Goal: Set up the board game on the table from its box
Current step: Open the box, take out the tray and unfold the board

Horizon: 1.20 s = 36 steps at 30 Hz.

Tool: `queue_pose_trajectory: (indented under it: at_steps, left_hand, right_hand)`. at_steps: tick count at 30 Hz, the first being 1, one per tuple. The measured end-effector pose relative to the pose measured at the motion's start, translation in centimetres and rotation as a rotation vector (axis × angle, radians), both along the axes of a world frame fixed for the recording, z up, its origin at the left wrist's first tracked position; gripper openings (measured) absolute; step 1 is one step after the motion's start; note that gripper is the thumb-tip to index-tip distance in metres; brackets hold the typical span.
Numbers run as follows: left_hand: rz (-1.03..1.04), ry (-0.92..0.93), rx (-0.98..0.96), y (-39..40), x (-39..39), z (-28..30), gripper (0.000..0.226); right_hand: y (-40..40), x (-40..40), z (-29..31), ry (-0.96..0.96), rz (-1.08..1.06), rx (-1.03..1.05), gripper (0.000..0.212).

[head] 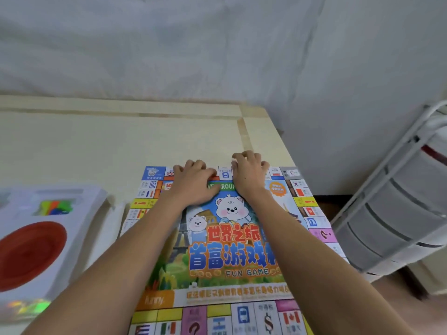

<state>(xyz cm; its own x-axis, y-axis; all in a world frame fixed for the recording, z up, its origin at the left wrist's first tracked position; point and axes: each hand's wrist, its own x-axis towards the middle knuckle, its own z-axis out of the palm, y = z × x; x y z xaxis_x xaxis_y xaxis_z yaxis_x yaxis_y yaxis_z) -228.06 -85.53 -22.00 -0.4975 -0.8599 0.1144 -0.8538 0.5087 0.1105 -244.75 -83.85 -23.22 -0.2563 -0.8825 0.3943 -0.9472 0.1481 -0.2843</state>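
While the board (232,250) lies flat, both hands press it.

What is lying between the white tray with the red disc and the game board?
In the head view, only bare table shows between the white tray and the game board; nothing lies there.

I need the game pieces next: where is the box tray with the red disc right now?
In the head view, the white box tray lies at the left edge of the table, left of the game board and the left hand.
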Motion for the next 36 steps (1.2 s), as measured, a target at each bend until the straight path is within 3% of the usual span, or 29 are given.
queue_pose_trajectory:
  at_steps: [3, 6, 10, 17, 23, 36]
  left_hand:
    - [0.001, -0.069, 0.027, 1.3, 0.3, -1.0, 0.058]
    - [0.046, -0.008, 0.006, 2.5, 0.3, -1.9, 0.055]
    - [0.070, 0.044, -0.054, 3.4, 0.5, -0.6, 0.049]
    - [0.104, -0.073, 0.125, 7.8, 3.2, -0.8, 0.065]
    - [0.149, -0.058, 0.129, 9.3, 3.7, -1.7, 0.066]
    - [0.150, -0.042, 0.086, 8.5, 4.0, -2.2, 0.067]
  right_hand:
    - [1.8, 0.2, 0.7, -0.011, 0.023, 0.024, 0.029]
    - [4.7, 0.8, 0.9, -0.007, 0.025, 0.199, 0.032]
    - [8.1, 1.5, -0.4, -0.041, 0.077, 0.332, 0.052]
    - [9.5, 2.2, 0.2, -0.043, 0.055, 0.243, 0.047]
    - [11.9, 3.1, -0.8, -0.014, 0.056, 0.365, 0.054]
    - [11.6, 3.6, -1.1, -0.001, 0.017, 0.366, 0.056]
